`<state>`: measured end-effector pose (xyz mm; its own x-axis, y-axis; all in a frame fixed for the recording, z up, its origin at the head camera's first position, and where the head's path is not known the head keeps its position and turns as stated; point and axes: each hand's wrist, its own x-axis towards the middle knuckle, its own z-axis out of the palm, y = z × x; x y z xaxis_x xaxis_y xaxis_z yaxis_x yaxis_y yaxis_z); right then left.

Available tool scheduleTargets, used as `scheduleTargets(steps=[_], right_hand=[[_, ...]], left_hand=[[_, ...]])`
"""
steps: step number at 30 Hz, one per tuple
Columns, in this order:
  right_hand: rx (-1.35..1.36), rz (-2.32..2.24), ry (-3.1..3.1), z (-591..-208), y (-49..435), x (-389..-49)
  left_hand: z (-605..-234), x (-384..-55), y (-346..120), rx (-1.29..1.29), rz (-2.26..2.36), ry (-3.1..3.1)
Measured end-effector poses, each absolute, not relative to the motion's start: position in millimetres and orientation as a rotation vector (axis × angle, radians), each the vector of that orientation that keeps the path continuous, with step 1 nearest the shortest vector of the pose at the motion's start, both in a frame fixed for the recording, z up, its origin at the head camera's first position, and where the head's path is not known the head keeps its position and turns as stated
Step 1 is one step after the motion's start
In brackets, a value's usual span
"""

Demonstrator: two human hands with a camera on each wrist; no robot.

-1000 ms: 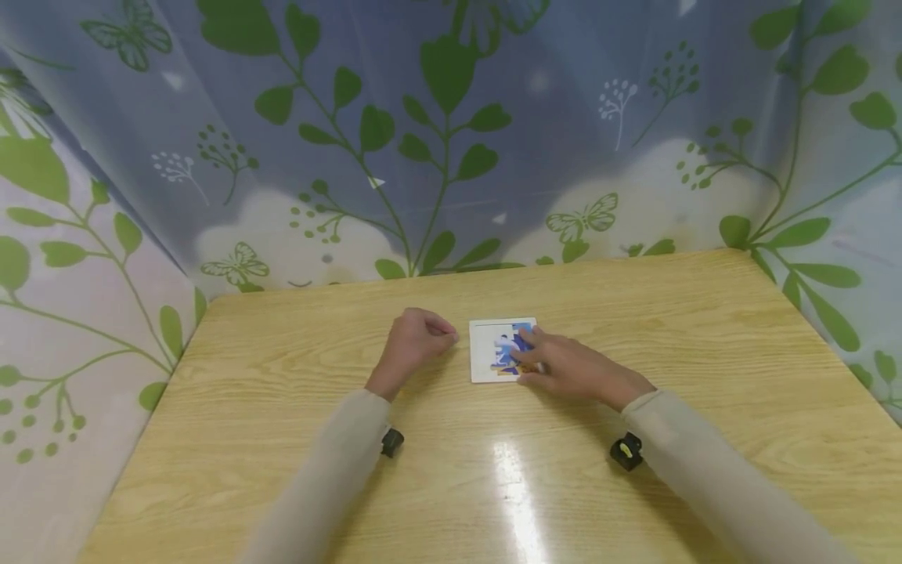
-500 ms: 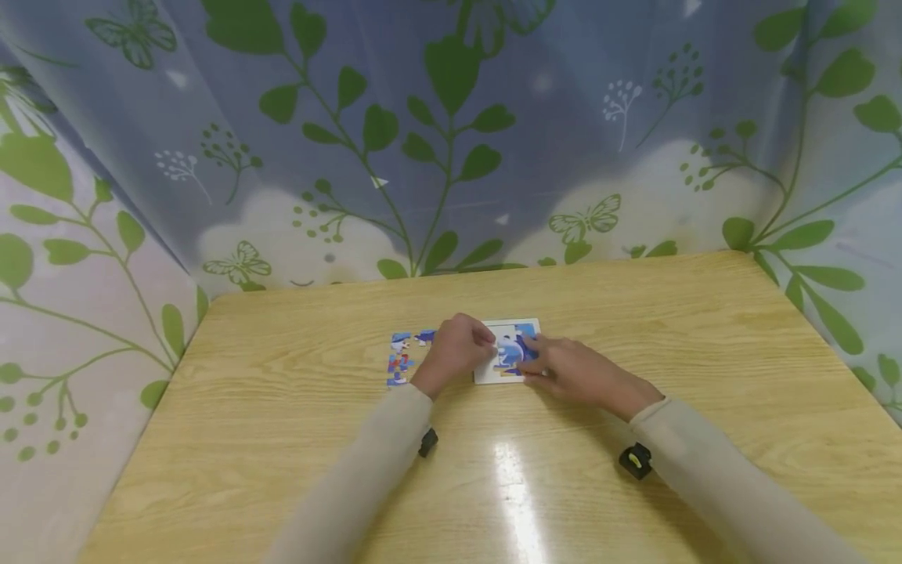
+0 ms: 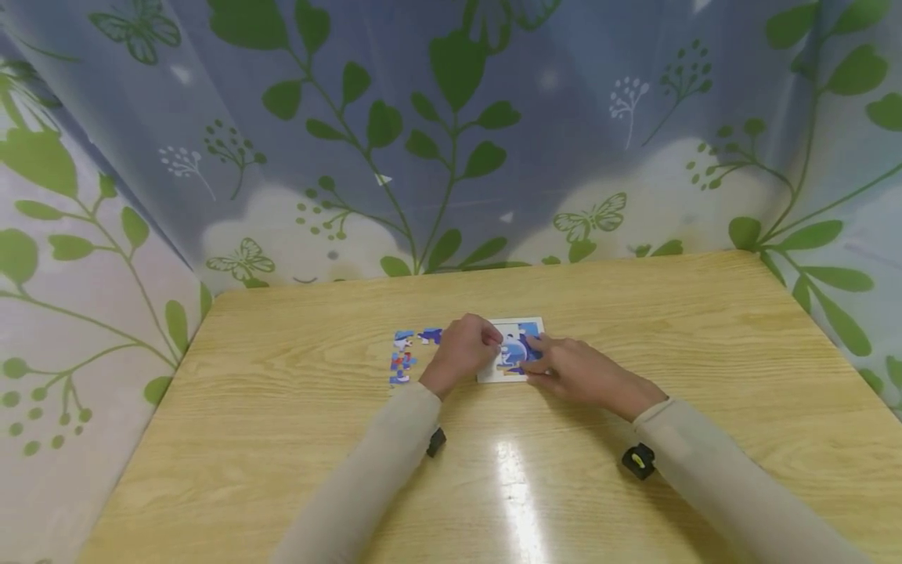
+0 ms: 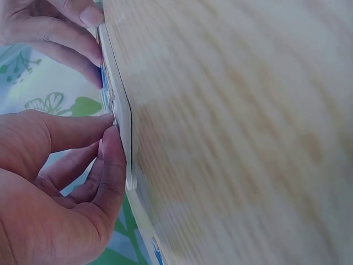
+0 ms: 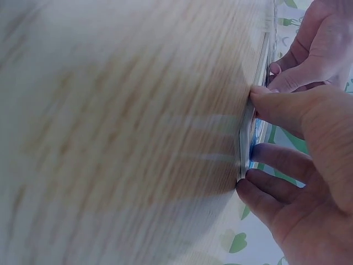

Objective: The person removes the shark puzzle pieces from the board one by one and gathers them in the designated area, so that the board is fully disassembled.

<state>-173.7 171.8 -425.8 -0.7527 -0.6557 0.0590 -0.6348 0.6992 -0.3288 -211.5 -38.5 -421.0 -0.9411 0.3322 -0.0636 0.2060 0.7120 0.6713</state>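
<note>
A white puzzle tray (image 3: 488, 376) lies on the table, partly filled with a blue and purple picture (image 3: 530, 337). My left hand (image 3: 463, 354) is over the tray's left part, thumb and index fingertip pinched together close over it in the left wrist view. What shows of the jigsaw piece between them is only a sliver, mostly hidden by the fingers. At the tray's right side, my right hand (image 3: 581, 372) holds it, with the thumb (image 5: 262, 94) at the near edge and other fingertips on the picture and against the right edge.
Several loose jigsaw pieces (image 3: 403, 360), blue, white and red, lie left of the tray, partly behind the left hand and forearm. A dark blue piece (image 3: 430, 336) is nearest the hand. Behind the wooden table (image 3: 282, 439) hangs a leaf-patterned curtain (image 3: 352, 157).
My left hand has moved right from beside the tray to over its left part, uncovering the loose pieces. The right hand stays at the tray's right side, almost still.
</note>
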Motion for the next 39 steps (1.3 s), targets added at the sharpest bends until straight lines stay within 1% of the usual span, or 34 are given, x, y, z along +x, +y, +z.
scheduleTargets(steps=[12,29,39], right_hand=[[-1.082,-0.555,2.822,-426.3,172.5,-173.4],[-1.093,-0.592,2.809,-425.6,173.3,-173.7],[-1.106,-0.607,2.823,-426.7,174.4,-173.1]], left_hand=[[-423.4,-209.9,-37.5,0.419,1.105,2.745],[-421.7,-205.7,-33.2,0.283,1.3,2.718],[-421.9,-205.1,-47.6,0.268,1.509,2.639]])
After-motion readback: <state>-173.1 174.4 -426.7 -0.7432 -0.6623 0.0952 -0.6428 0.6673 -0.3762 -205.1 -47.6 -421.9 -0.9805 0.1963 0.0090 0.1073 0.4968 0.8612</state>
